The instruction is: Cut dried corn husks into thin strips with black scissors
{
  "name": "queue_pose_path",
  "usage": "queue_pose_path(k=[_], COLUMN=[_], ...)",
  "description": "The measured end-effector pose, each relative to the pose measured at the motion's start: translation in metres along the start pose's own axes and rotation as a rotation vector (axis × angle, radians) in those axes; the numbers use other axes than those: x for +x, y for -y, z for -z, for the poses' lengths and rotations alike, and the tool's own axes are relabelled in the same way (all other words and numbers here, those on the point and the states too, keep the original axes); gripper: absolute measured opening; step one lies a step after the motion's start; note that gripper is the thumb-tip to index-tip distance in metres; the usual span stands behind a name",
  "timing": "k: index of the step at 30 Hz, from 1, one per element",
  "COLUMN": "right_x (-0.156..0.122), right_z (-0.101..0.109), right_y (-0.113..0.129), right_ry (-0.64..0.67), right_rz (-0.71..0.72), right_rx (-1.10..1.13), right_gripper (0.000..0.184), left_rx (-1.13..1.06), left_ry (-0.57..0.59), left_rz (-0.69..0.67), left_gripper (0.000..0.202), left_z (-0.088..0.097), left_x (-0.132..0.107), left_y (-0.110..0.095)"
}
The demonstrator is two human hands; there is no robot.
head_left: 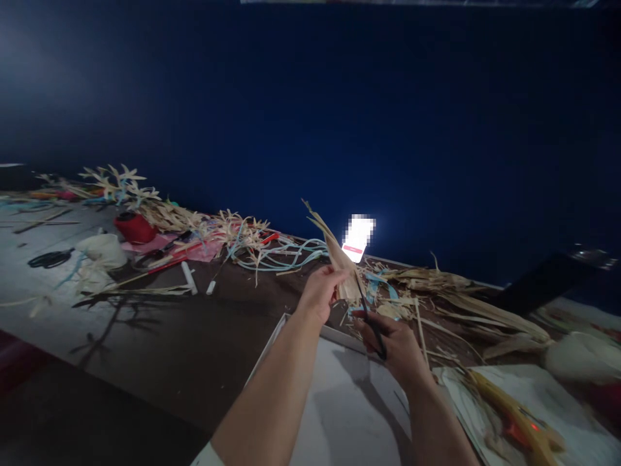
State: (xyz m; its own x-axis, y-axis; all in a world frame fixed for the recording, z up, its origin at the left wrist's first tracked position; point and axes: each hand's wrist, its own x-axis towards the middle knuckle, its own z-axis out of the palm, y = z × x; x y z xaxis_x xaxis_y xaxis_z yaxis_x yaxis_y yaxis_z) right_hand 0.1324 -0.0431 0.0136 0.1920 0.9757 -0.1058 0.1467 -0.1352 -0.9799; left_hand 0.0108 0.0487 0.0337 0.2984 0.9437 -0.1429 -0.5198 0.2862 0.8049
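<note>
Pinched in my left hand [322,291] is a dry, pale corn husk [346,285] whose narrow tip points up and to the left. My right hand [395,343] grips a pair of dark scissors [374,333]. The scissor blades reach up against the right edge of the husk; whether they are cutting through it I cannot tell. Both hands are above the far edge of a shallow white tray [339,395]. Small husk scraps and light-blue bits [373,285] lie just behind the right hand.
A lit phone [358,238] stands behind the husk against the dark blue wall. More dry husks [485,304] lie right, near a yellow glue gun [519,414] with a red light. To the left are husk flowers [237,226], blue cords [291,254], red thread [134,226] and black scissors [51,258].
</note>
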Motion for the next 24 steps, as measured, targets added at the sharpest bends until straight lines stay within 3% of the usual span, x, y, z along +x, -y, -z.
queue_pose_path(k=[3, 8, 11, 24], right_x=[-0.001, -0.001, 0.001, 0.003], right_z=[0.0, -0.002, -0.003, -0.002], right_y=[0.001, -0.001, -0.005, -0.01], right_ry=[0.023, 0.031, 0.042, 0.02], right_rz=[-0.012, -0.029, -0.027, 0.009], right_rx=[-0.028, 0.007, 0.048, 0.041], right_gripper=[0.048, 0.048, 0.049, 0.051], left_rx=[-0.015, 0.118, 0.191, 0.322], left_ry=[-0.026, -0.193, -0.233, -0.172], left_rz=[-0.055, -0.141, -0.192, -0.255], left_gripper=[0.03, 0.025, 0.024, 0.027], left_z=[-0.001, -0.007, -0.009, -0.004], left_x=[0.0, -0.003, -0.003, 0.0], left_y=[0.001, -0.003, -0.003, 0.007])
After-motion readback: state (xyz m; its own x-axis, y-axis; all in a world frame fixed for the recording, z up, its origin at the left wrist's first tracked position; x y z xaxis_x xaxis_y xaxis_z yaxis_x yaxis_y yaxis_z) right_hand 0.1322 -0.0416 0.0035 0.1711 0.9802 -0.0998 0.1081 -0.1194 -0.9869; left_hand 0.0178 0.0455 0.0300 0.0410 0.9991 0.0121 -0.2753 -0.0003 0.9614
